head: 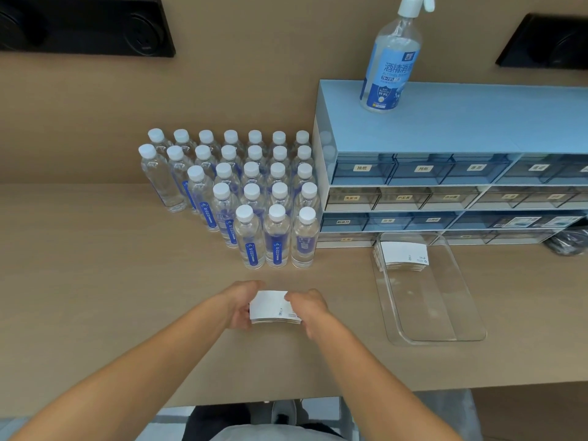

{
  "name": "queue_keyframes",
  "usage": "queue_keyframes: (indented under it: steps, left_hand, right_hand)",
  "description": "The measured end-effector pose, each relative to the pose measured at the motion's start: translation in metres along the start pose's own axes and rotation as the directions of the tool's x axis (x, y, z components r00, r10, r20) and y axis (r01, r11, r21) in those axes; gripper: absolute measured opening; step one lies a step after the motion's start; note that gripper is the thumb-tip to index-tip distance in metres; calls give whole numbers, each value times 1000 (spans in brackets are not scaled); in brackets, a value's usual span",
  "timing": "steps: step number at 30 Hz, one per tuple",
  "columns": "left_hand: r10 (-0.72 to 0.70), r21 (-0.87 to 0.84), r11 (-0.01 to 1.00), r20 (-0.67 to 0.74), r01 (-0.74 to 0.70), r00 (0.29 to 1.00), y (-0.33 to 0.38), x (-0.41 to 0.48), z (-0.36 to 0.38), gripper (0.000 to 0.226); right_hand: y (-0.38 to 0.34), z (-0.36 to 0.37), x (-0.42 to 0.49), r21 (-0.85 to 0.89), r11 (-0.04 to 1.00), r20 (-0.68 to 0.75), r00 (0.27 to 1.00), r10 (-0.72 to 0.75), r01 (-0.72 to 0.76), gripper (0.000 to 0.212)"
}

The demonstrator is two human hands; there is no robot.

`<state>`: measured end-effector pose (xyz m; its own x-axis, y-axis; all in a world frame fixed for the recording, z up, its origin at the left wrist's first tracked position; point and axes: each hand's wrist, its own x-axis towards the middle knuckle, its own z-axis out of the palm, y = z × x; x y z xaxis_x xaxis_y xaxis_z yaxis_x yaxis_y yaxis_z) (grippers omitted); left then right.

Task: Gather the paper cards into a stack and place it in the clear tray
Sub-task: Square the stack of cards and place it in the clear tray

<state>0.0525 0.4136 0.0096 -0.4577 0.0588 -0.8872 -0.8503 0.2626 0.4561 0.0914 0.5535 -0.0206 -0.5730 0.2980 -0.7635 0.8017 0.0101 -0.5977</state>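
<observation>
A stack of white paper cards sits at the middle of the tan table, squeezed between both hands. My left hand grips its left edge and my right hand covers its right end. To the right lies the clear tray, long and shallow, with another stack of white cards resting in its far end. The near part of the tray holds nothing.
Several rows of water bottles stand just beyond my hands. A blue drawer organizer lines the back right, with a sanitizer spray bottle on top. A dark bag lies at the far right. The table's front edge runs below my forearms.
</observation>
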Motion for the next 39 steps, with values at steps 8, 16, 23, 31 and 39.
queue_keyframes:
  steps: [8,16,23,31,39]
  left_hand:
    - [49,142,989,-90,-36,995,-14,18,-9,27]
    - [-11,45,999,16,10,1000,-45,6,-23,19]
    - [74,-78,995,196,-60,978,-40,-17,-10,16]
    - [103,-27,995,314,-99,944,-19,-44,56,12]
    - [196,64,973,286,-223,938,38,-58,166,8]
  right_hand:
    - [10,-4,21,6,1000,-63,998,-5,5,14]
    - [21,-18,-10,246,965,87,993,76,-96,28]
    - [24,-53,-47,338,940,79,997,21,-47,25]
    - [25,-125,-71,415,909,-22,999,-28,35,15]
    - [13,-234,-59,508,853,-98,992,-85,123,19]
